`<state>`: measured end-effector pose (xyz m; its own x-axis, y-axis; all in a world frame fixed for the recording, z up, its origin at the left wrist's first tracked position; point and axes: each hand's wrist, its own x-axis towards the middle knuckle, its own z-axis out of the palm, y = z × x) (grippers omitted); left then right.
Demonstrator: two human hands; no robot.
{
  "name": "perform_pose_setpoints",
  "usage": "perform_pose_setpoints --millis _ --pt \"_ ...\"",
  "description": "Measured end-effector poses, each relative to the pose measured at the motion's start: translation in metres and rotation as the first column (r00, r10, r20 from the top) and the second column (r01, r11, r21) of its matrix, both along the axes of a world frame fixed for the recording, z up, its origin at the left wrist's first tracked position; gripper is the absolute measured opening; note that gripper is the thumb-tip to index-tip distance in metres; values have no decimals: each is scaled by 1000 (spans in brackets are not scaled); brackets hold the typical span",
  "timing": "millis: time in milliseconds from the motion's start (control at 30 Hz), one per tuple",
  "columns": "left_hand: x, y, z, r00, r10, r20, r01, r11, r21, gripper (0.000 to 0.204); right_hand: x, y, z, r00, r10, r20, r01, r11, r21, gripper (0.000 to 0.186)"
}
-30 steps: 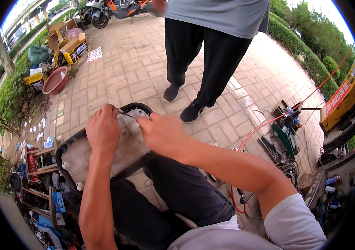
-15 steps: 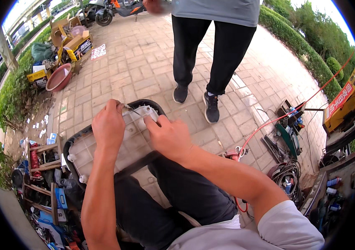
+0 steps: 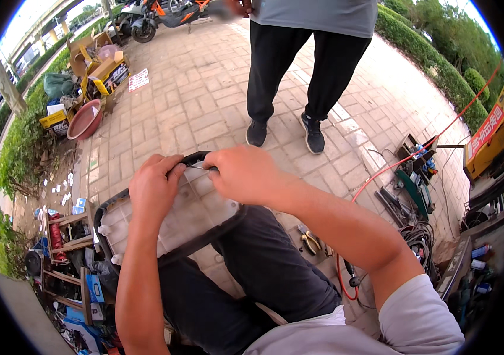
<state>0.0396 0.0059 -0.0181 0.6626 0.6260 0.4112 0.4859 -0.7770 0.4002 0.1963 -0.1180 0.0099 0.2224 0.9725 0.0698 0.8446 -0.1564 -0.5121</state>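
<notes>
The right grip [image 3: 245, 175] has shifted to the far rim [image 3: 194, 157] of the panel [image 3: 188, 214], nearer the left grip [image 3: 155, 184].

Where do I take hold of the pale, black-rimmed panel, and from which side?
Probably the black rim at the panel's left end, from the left: it projects beyond the left forearm, while the left hand and right hand are at the far edge.

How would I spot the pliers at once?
Start at the pale, black-rimmed panel and go right, past the dark trousers. The pliers lie on the paving there, left of the red hose. Two yellow-and-black handles set them apart from its single red line.
</notes>
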Motion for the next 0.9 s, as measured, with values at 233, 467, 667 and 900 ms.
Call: perform_pose_setpoints --millis 233,467,667,900 --pt "-2 13 -19 996 -49 -78 77 914 397 7 7 27 31 992 100 75 -86 982 -166 27" --pt "3 14 -20 997 17 77 -36 966 255 7 2 27 37 996 50 71 -39 987 -153 21" --pt "2 18 -22 986 53 160 -86 975 207 10 -23 4 -18 992 -57 114 43 992 120 22" --pt "-1 22 -27 976 77 204 -110 982 156 11 -43 2 -81 942 -208 263 92 914 395 23"
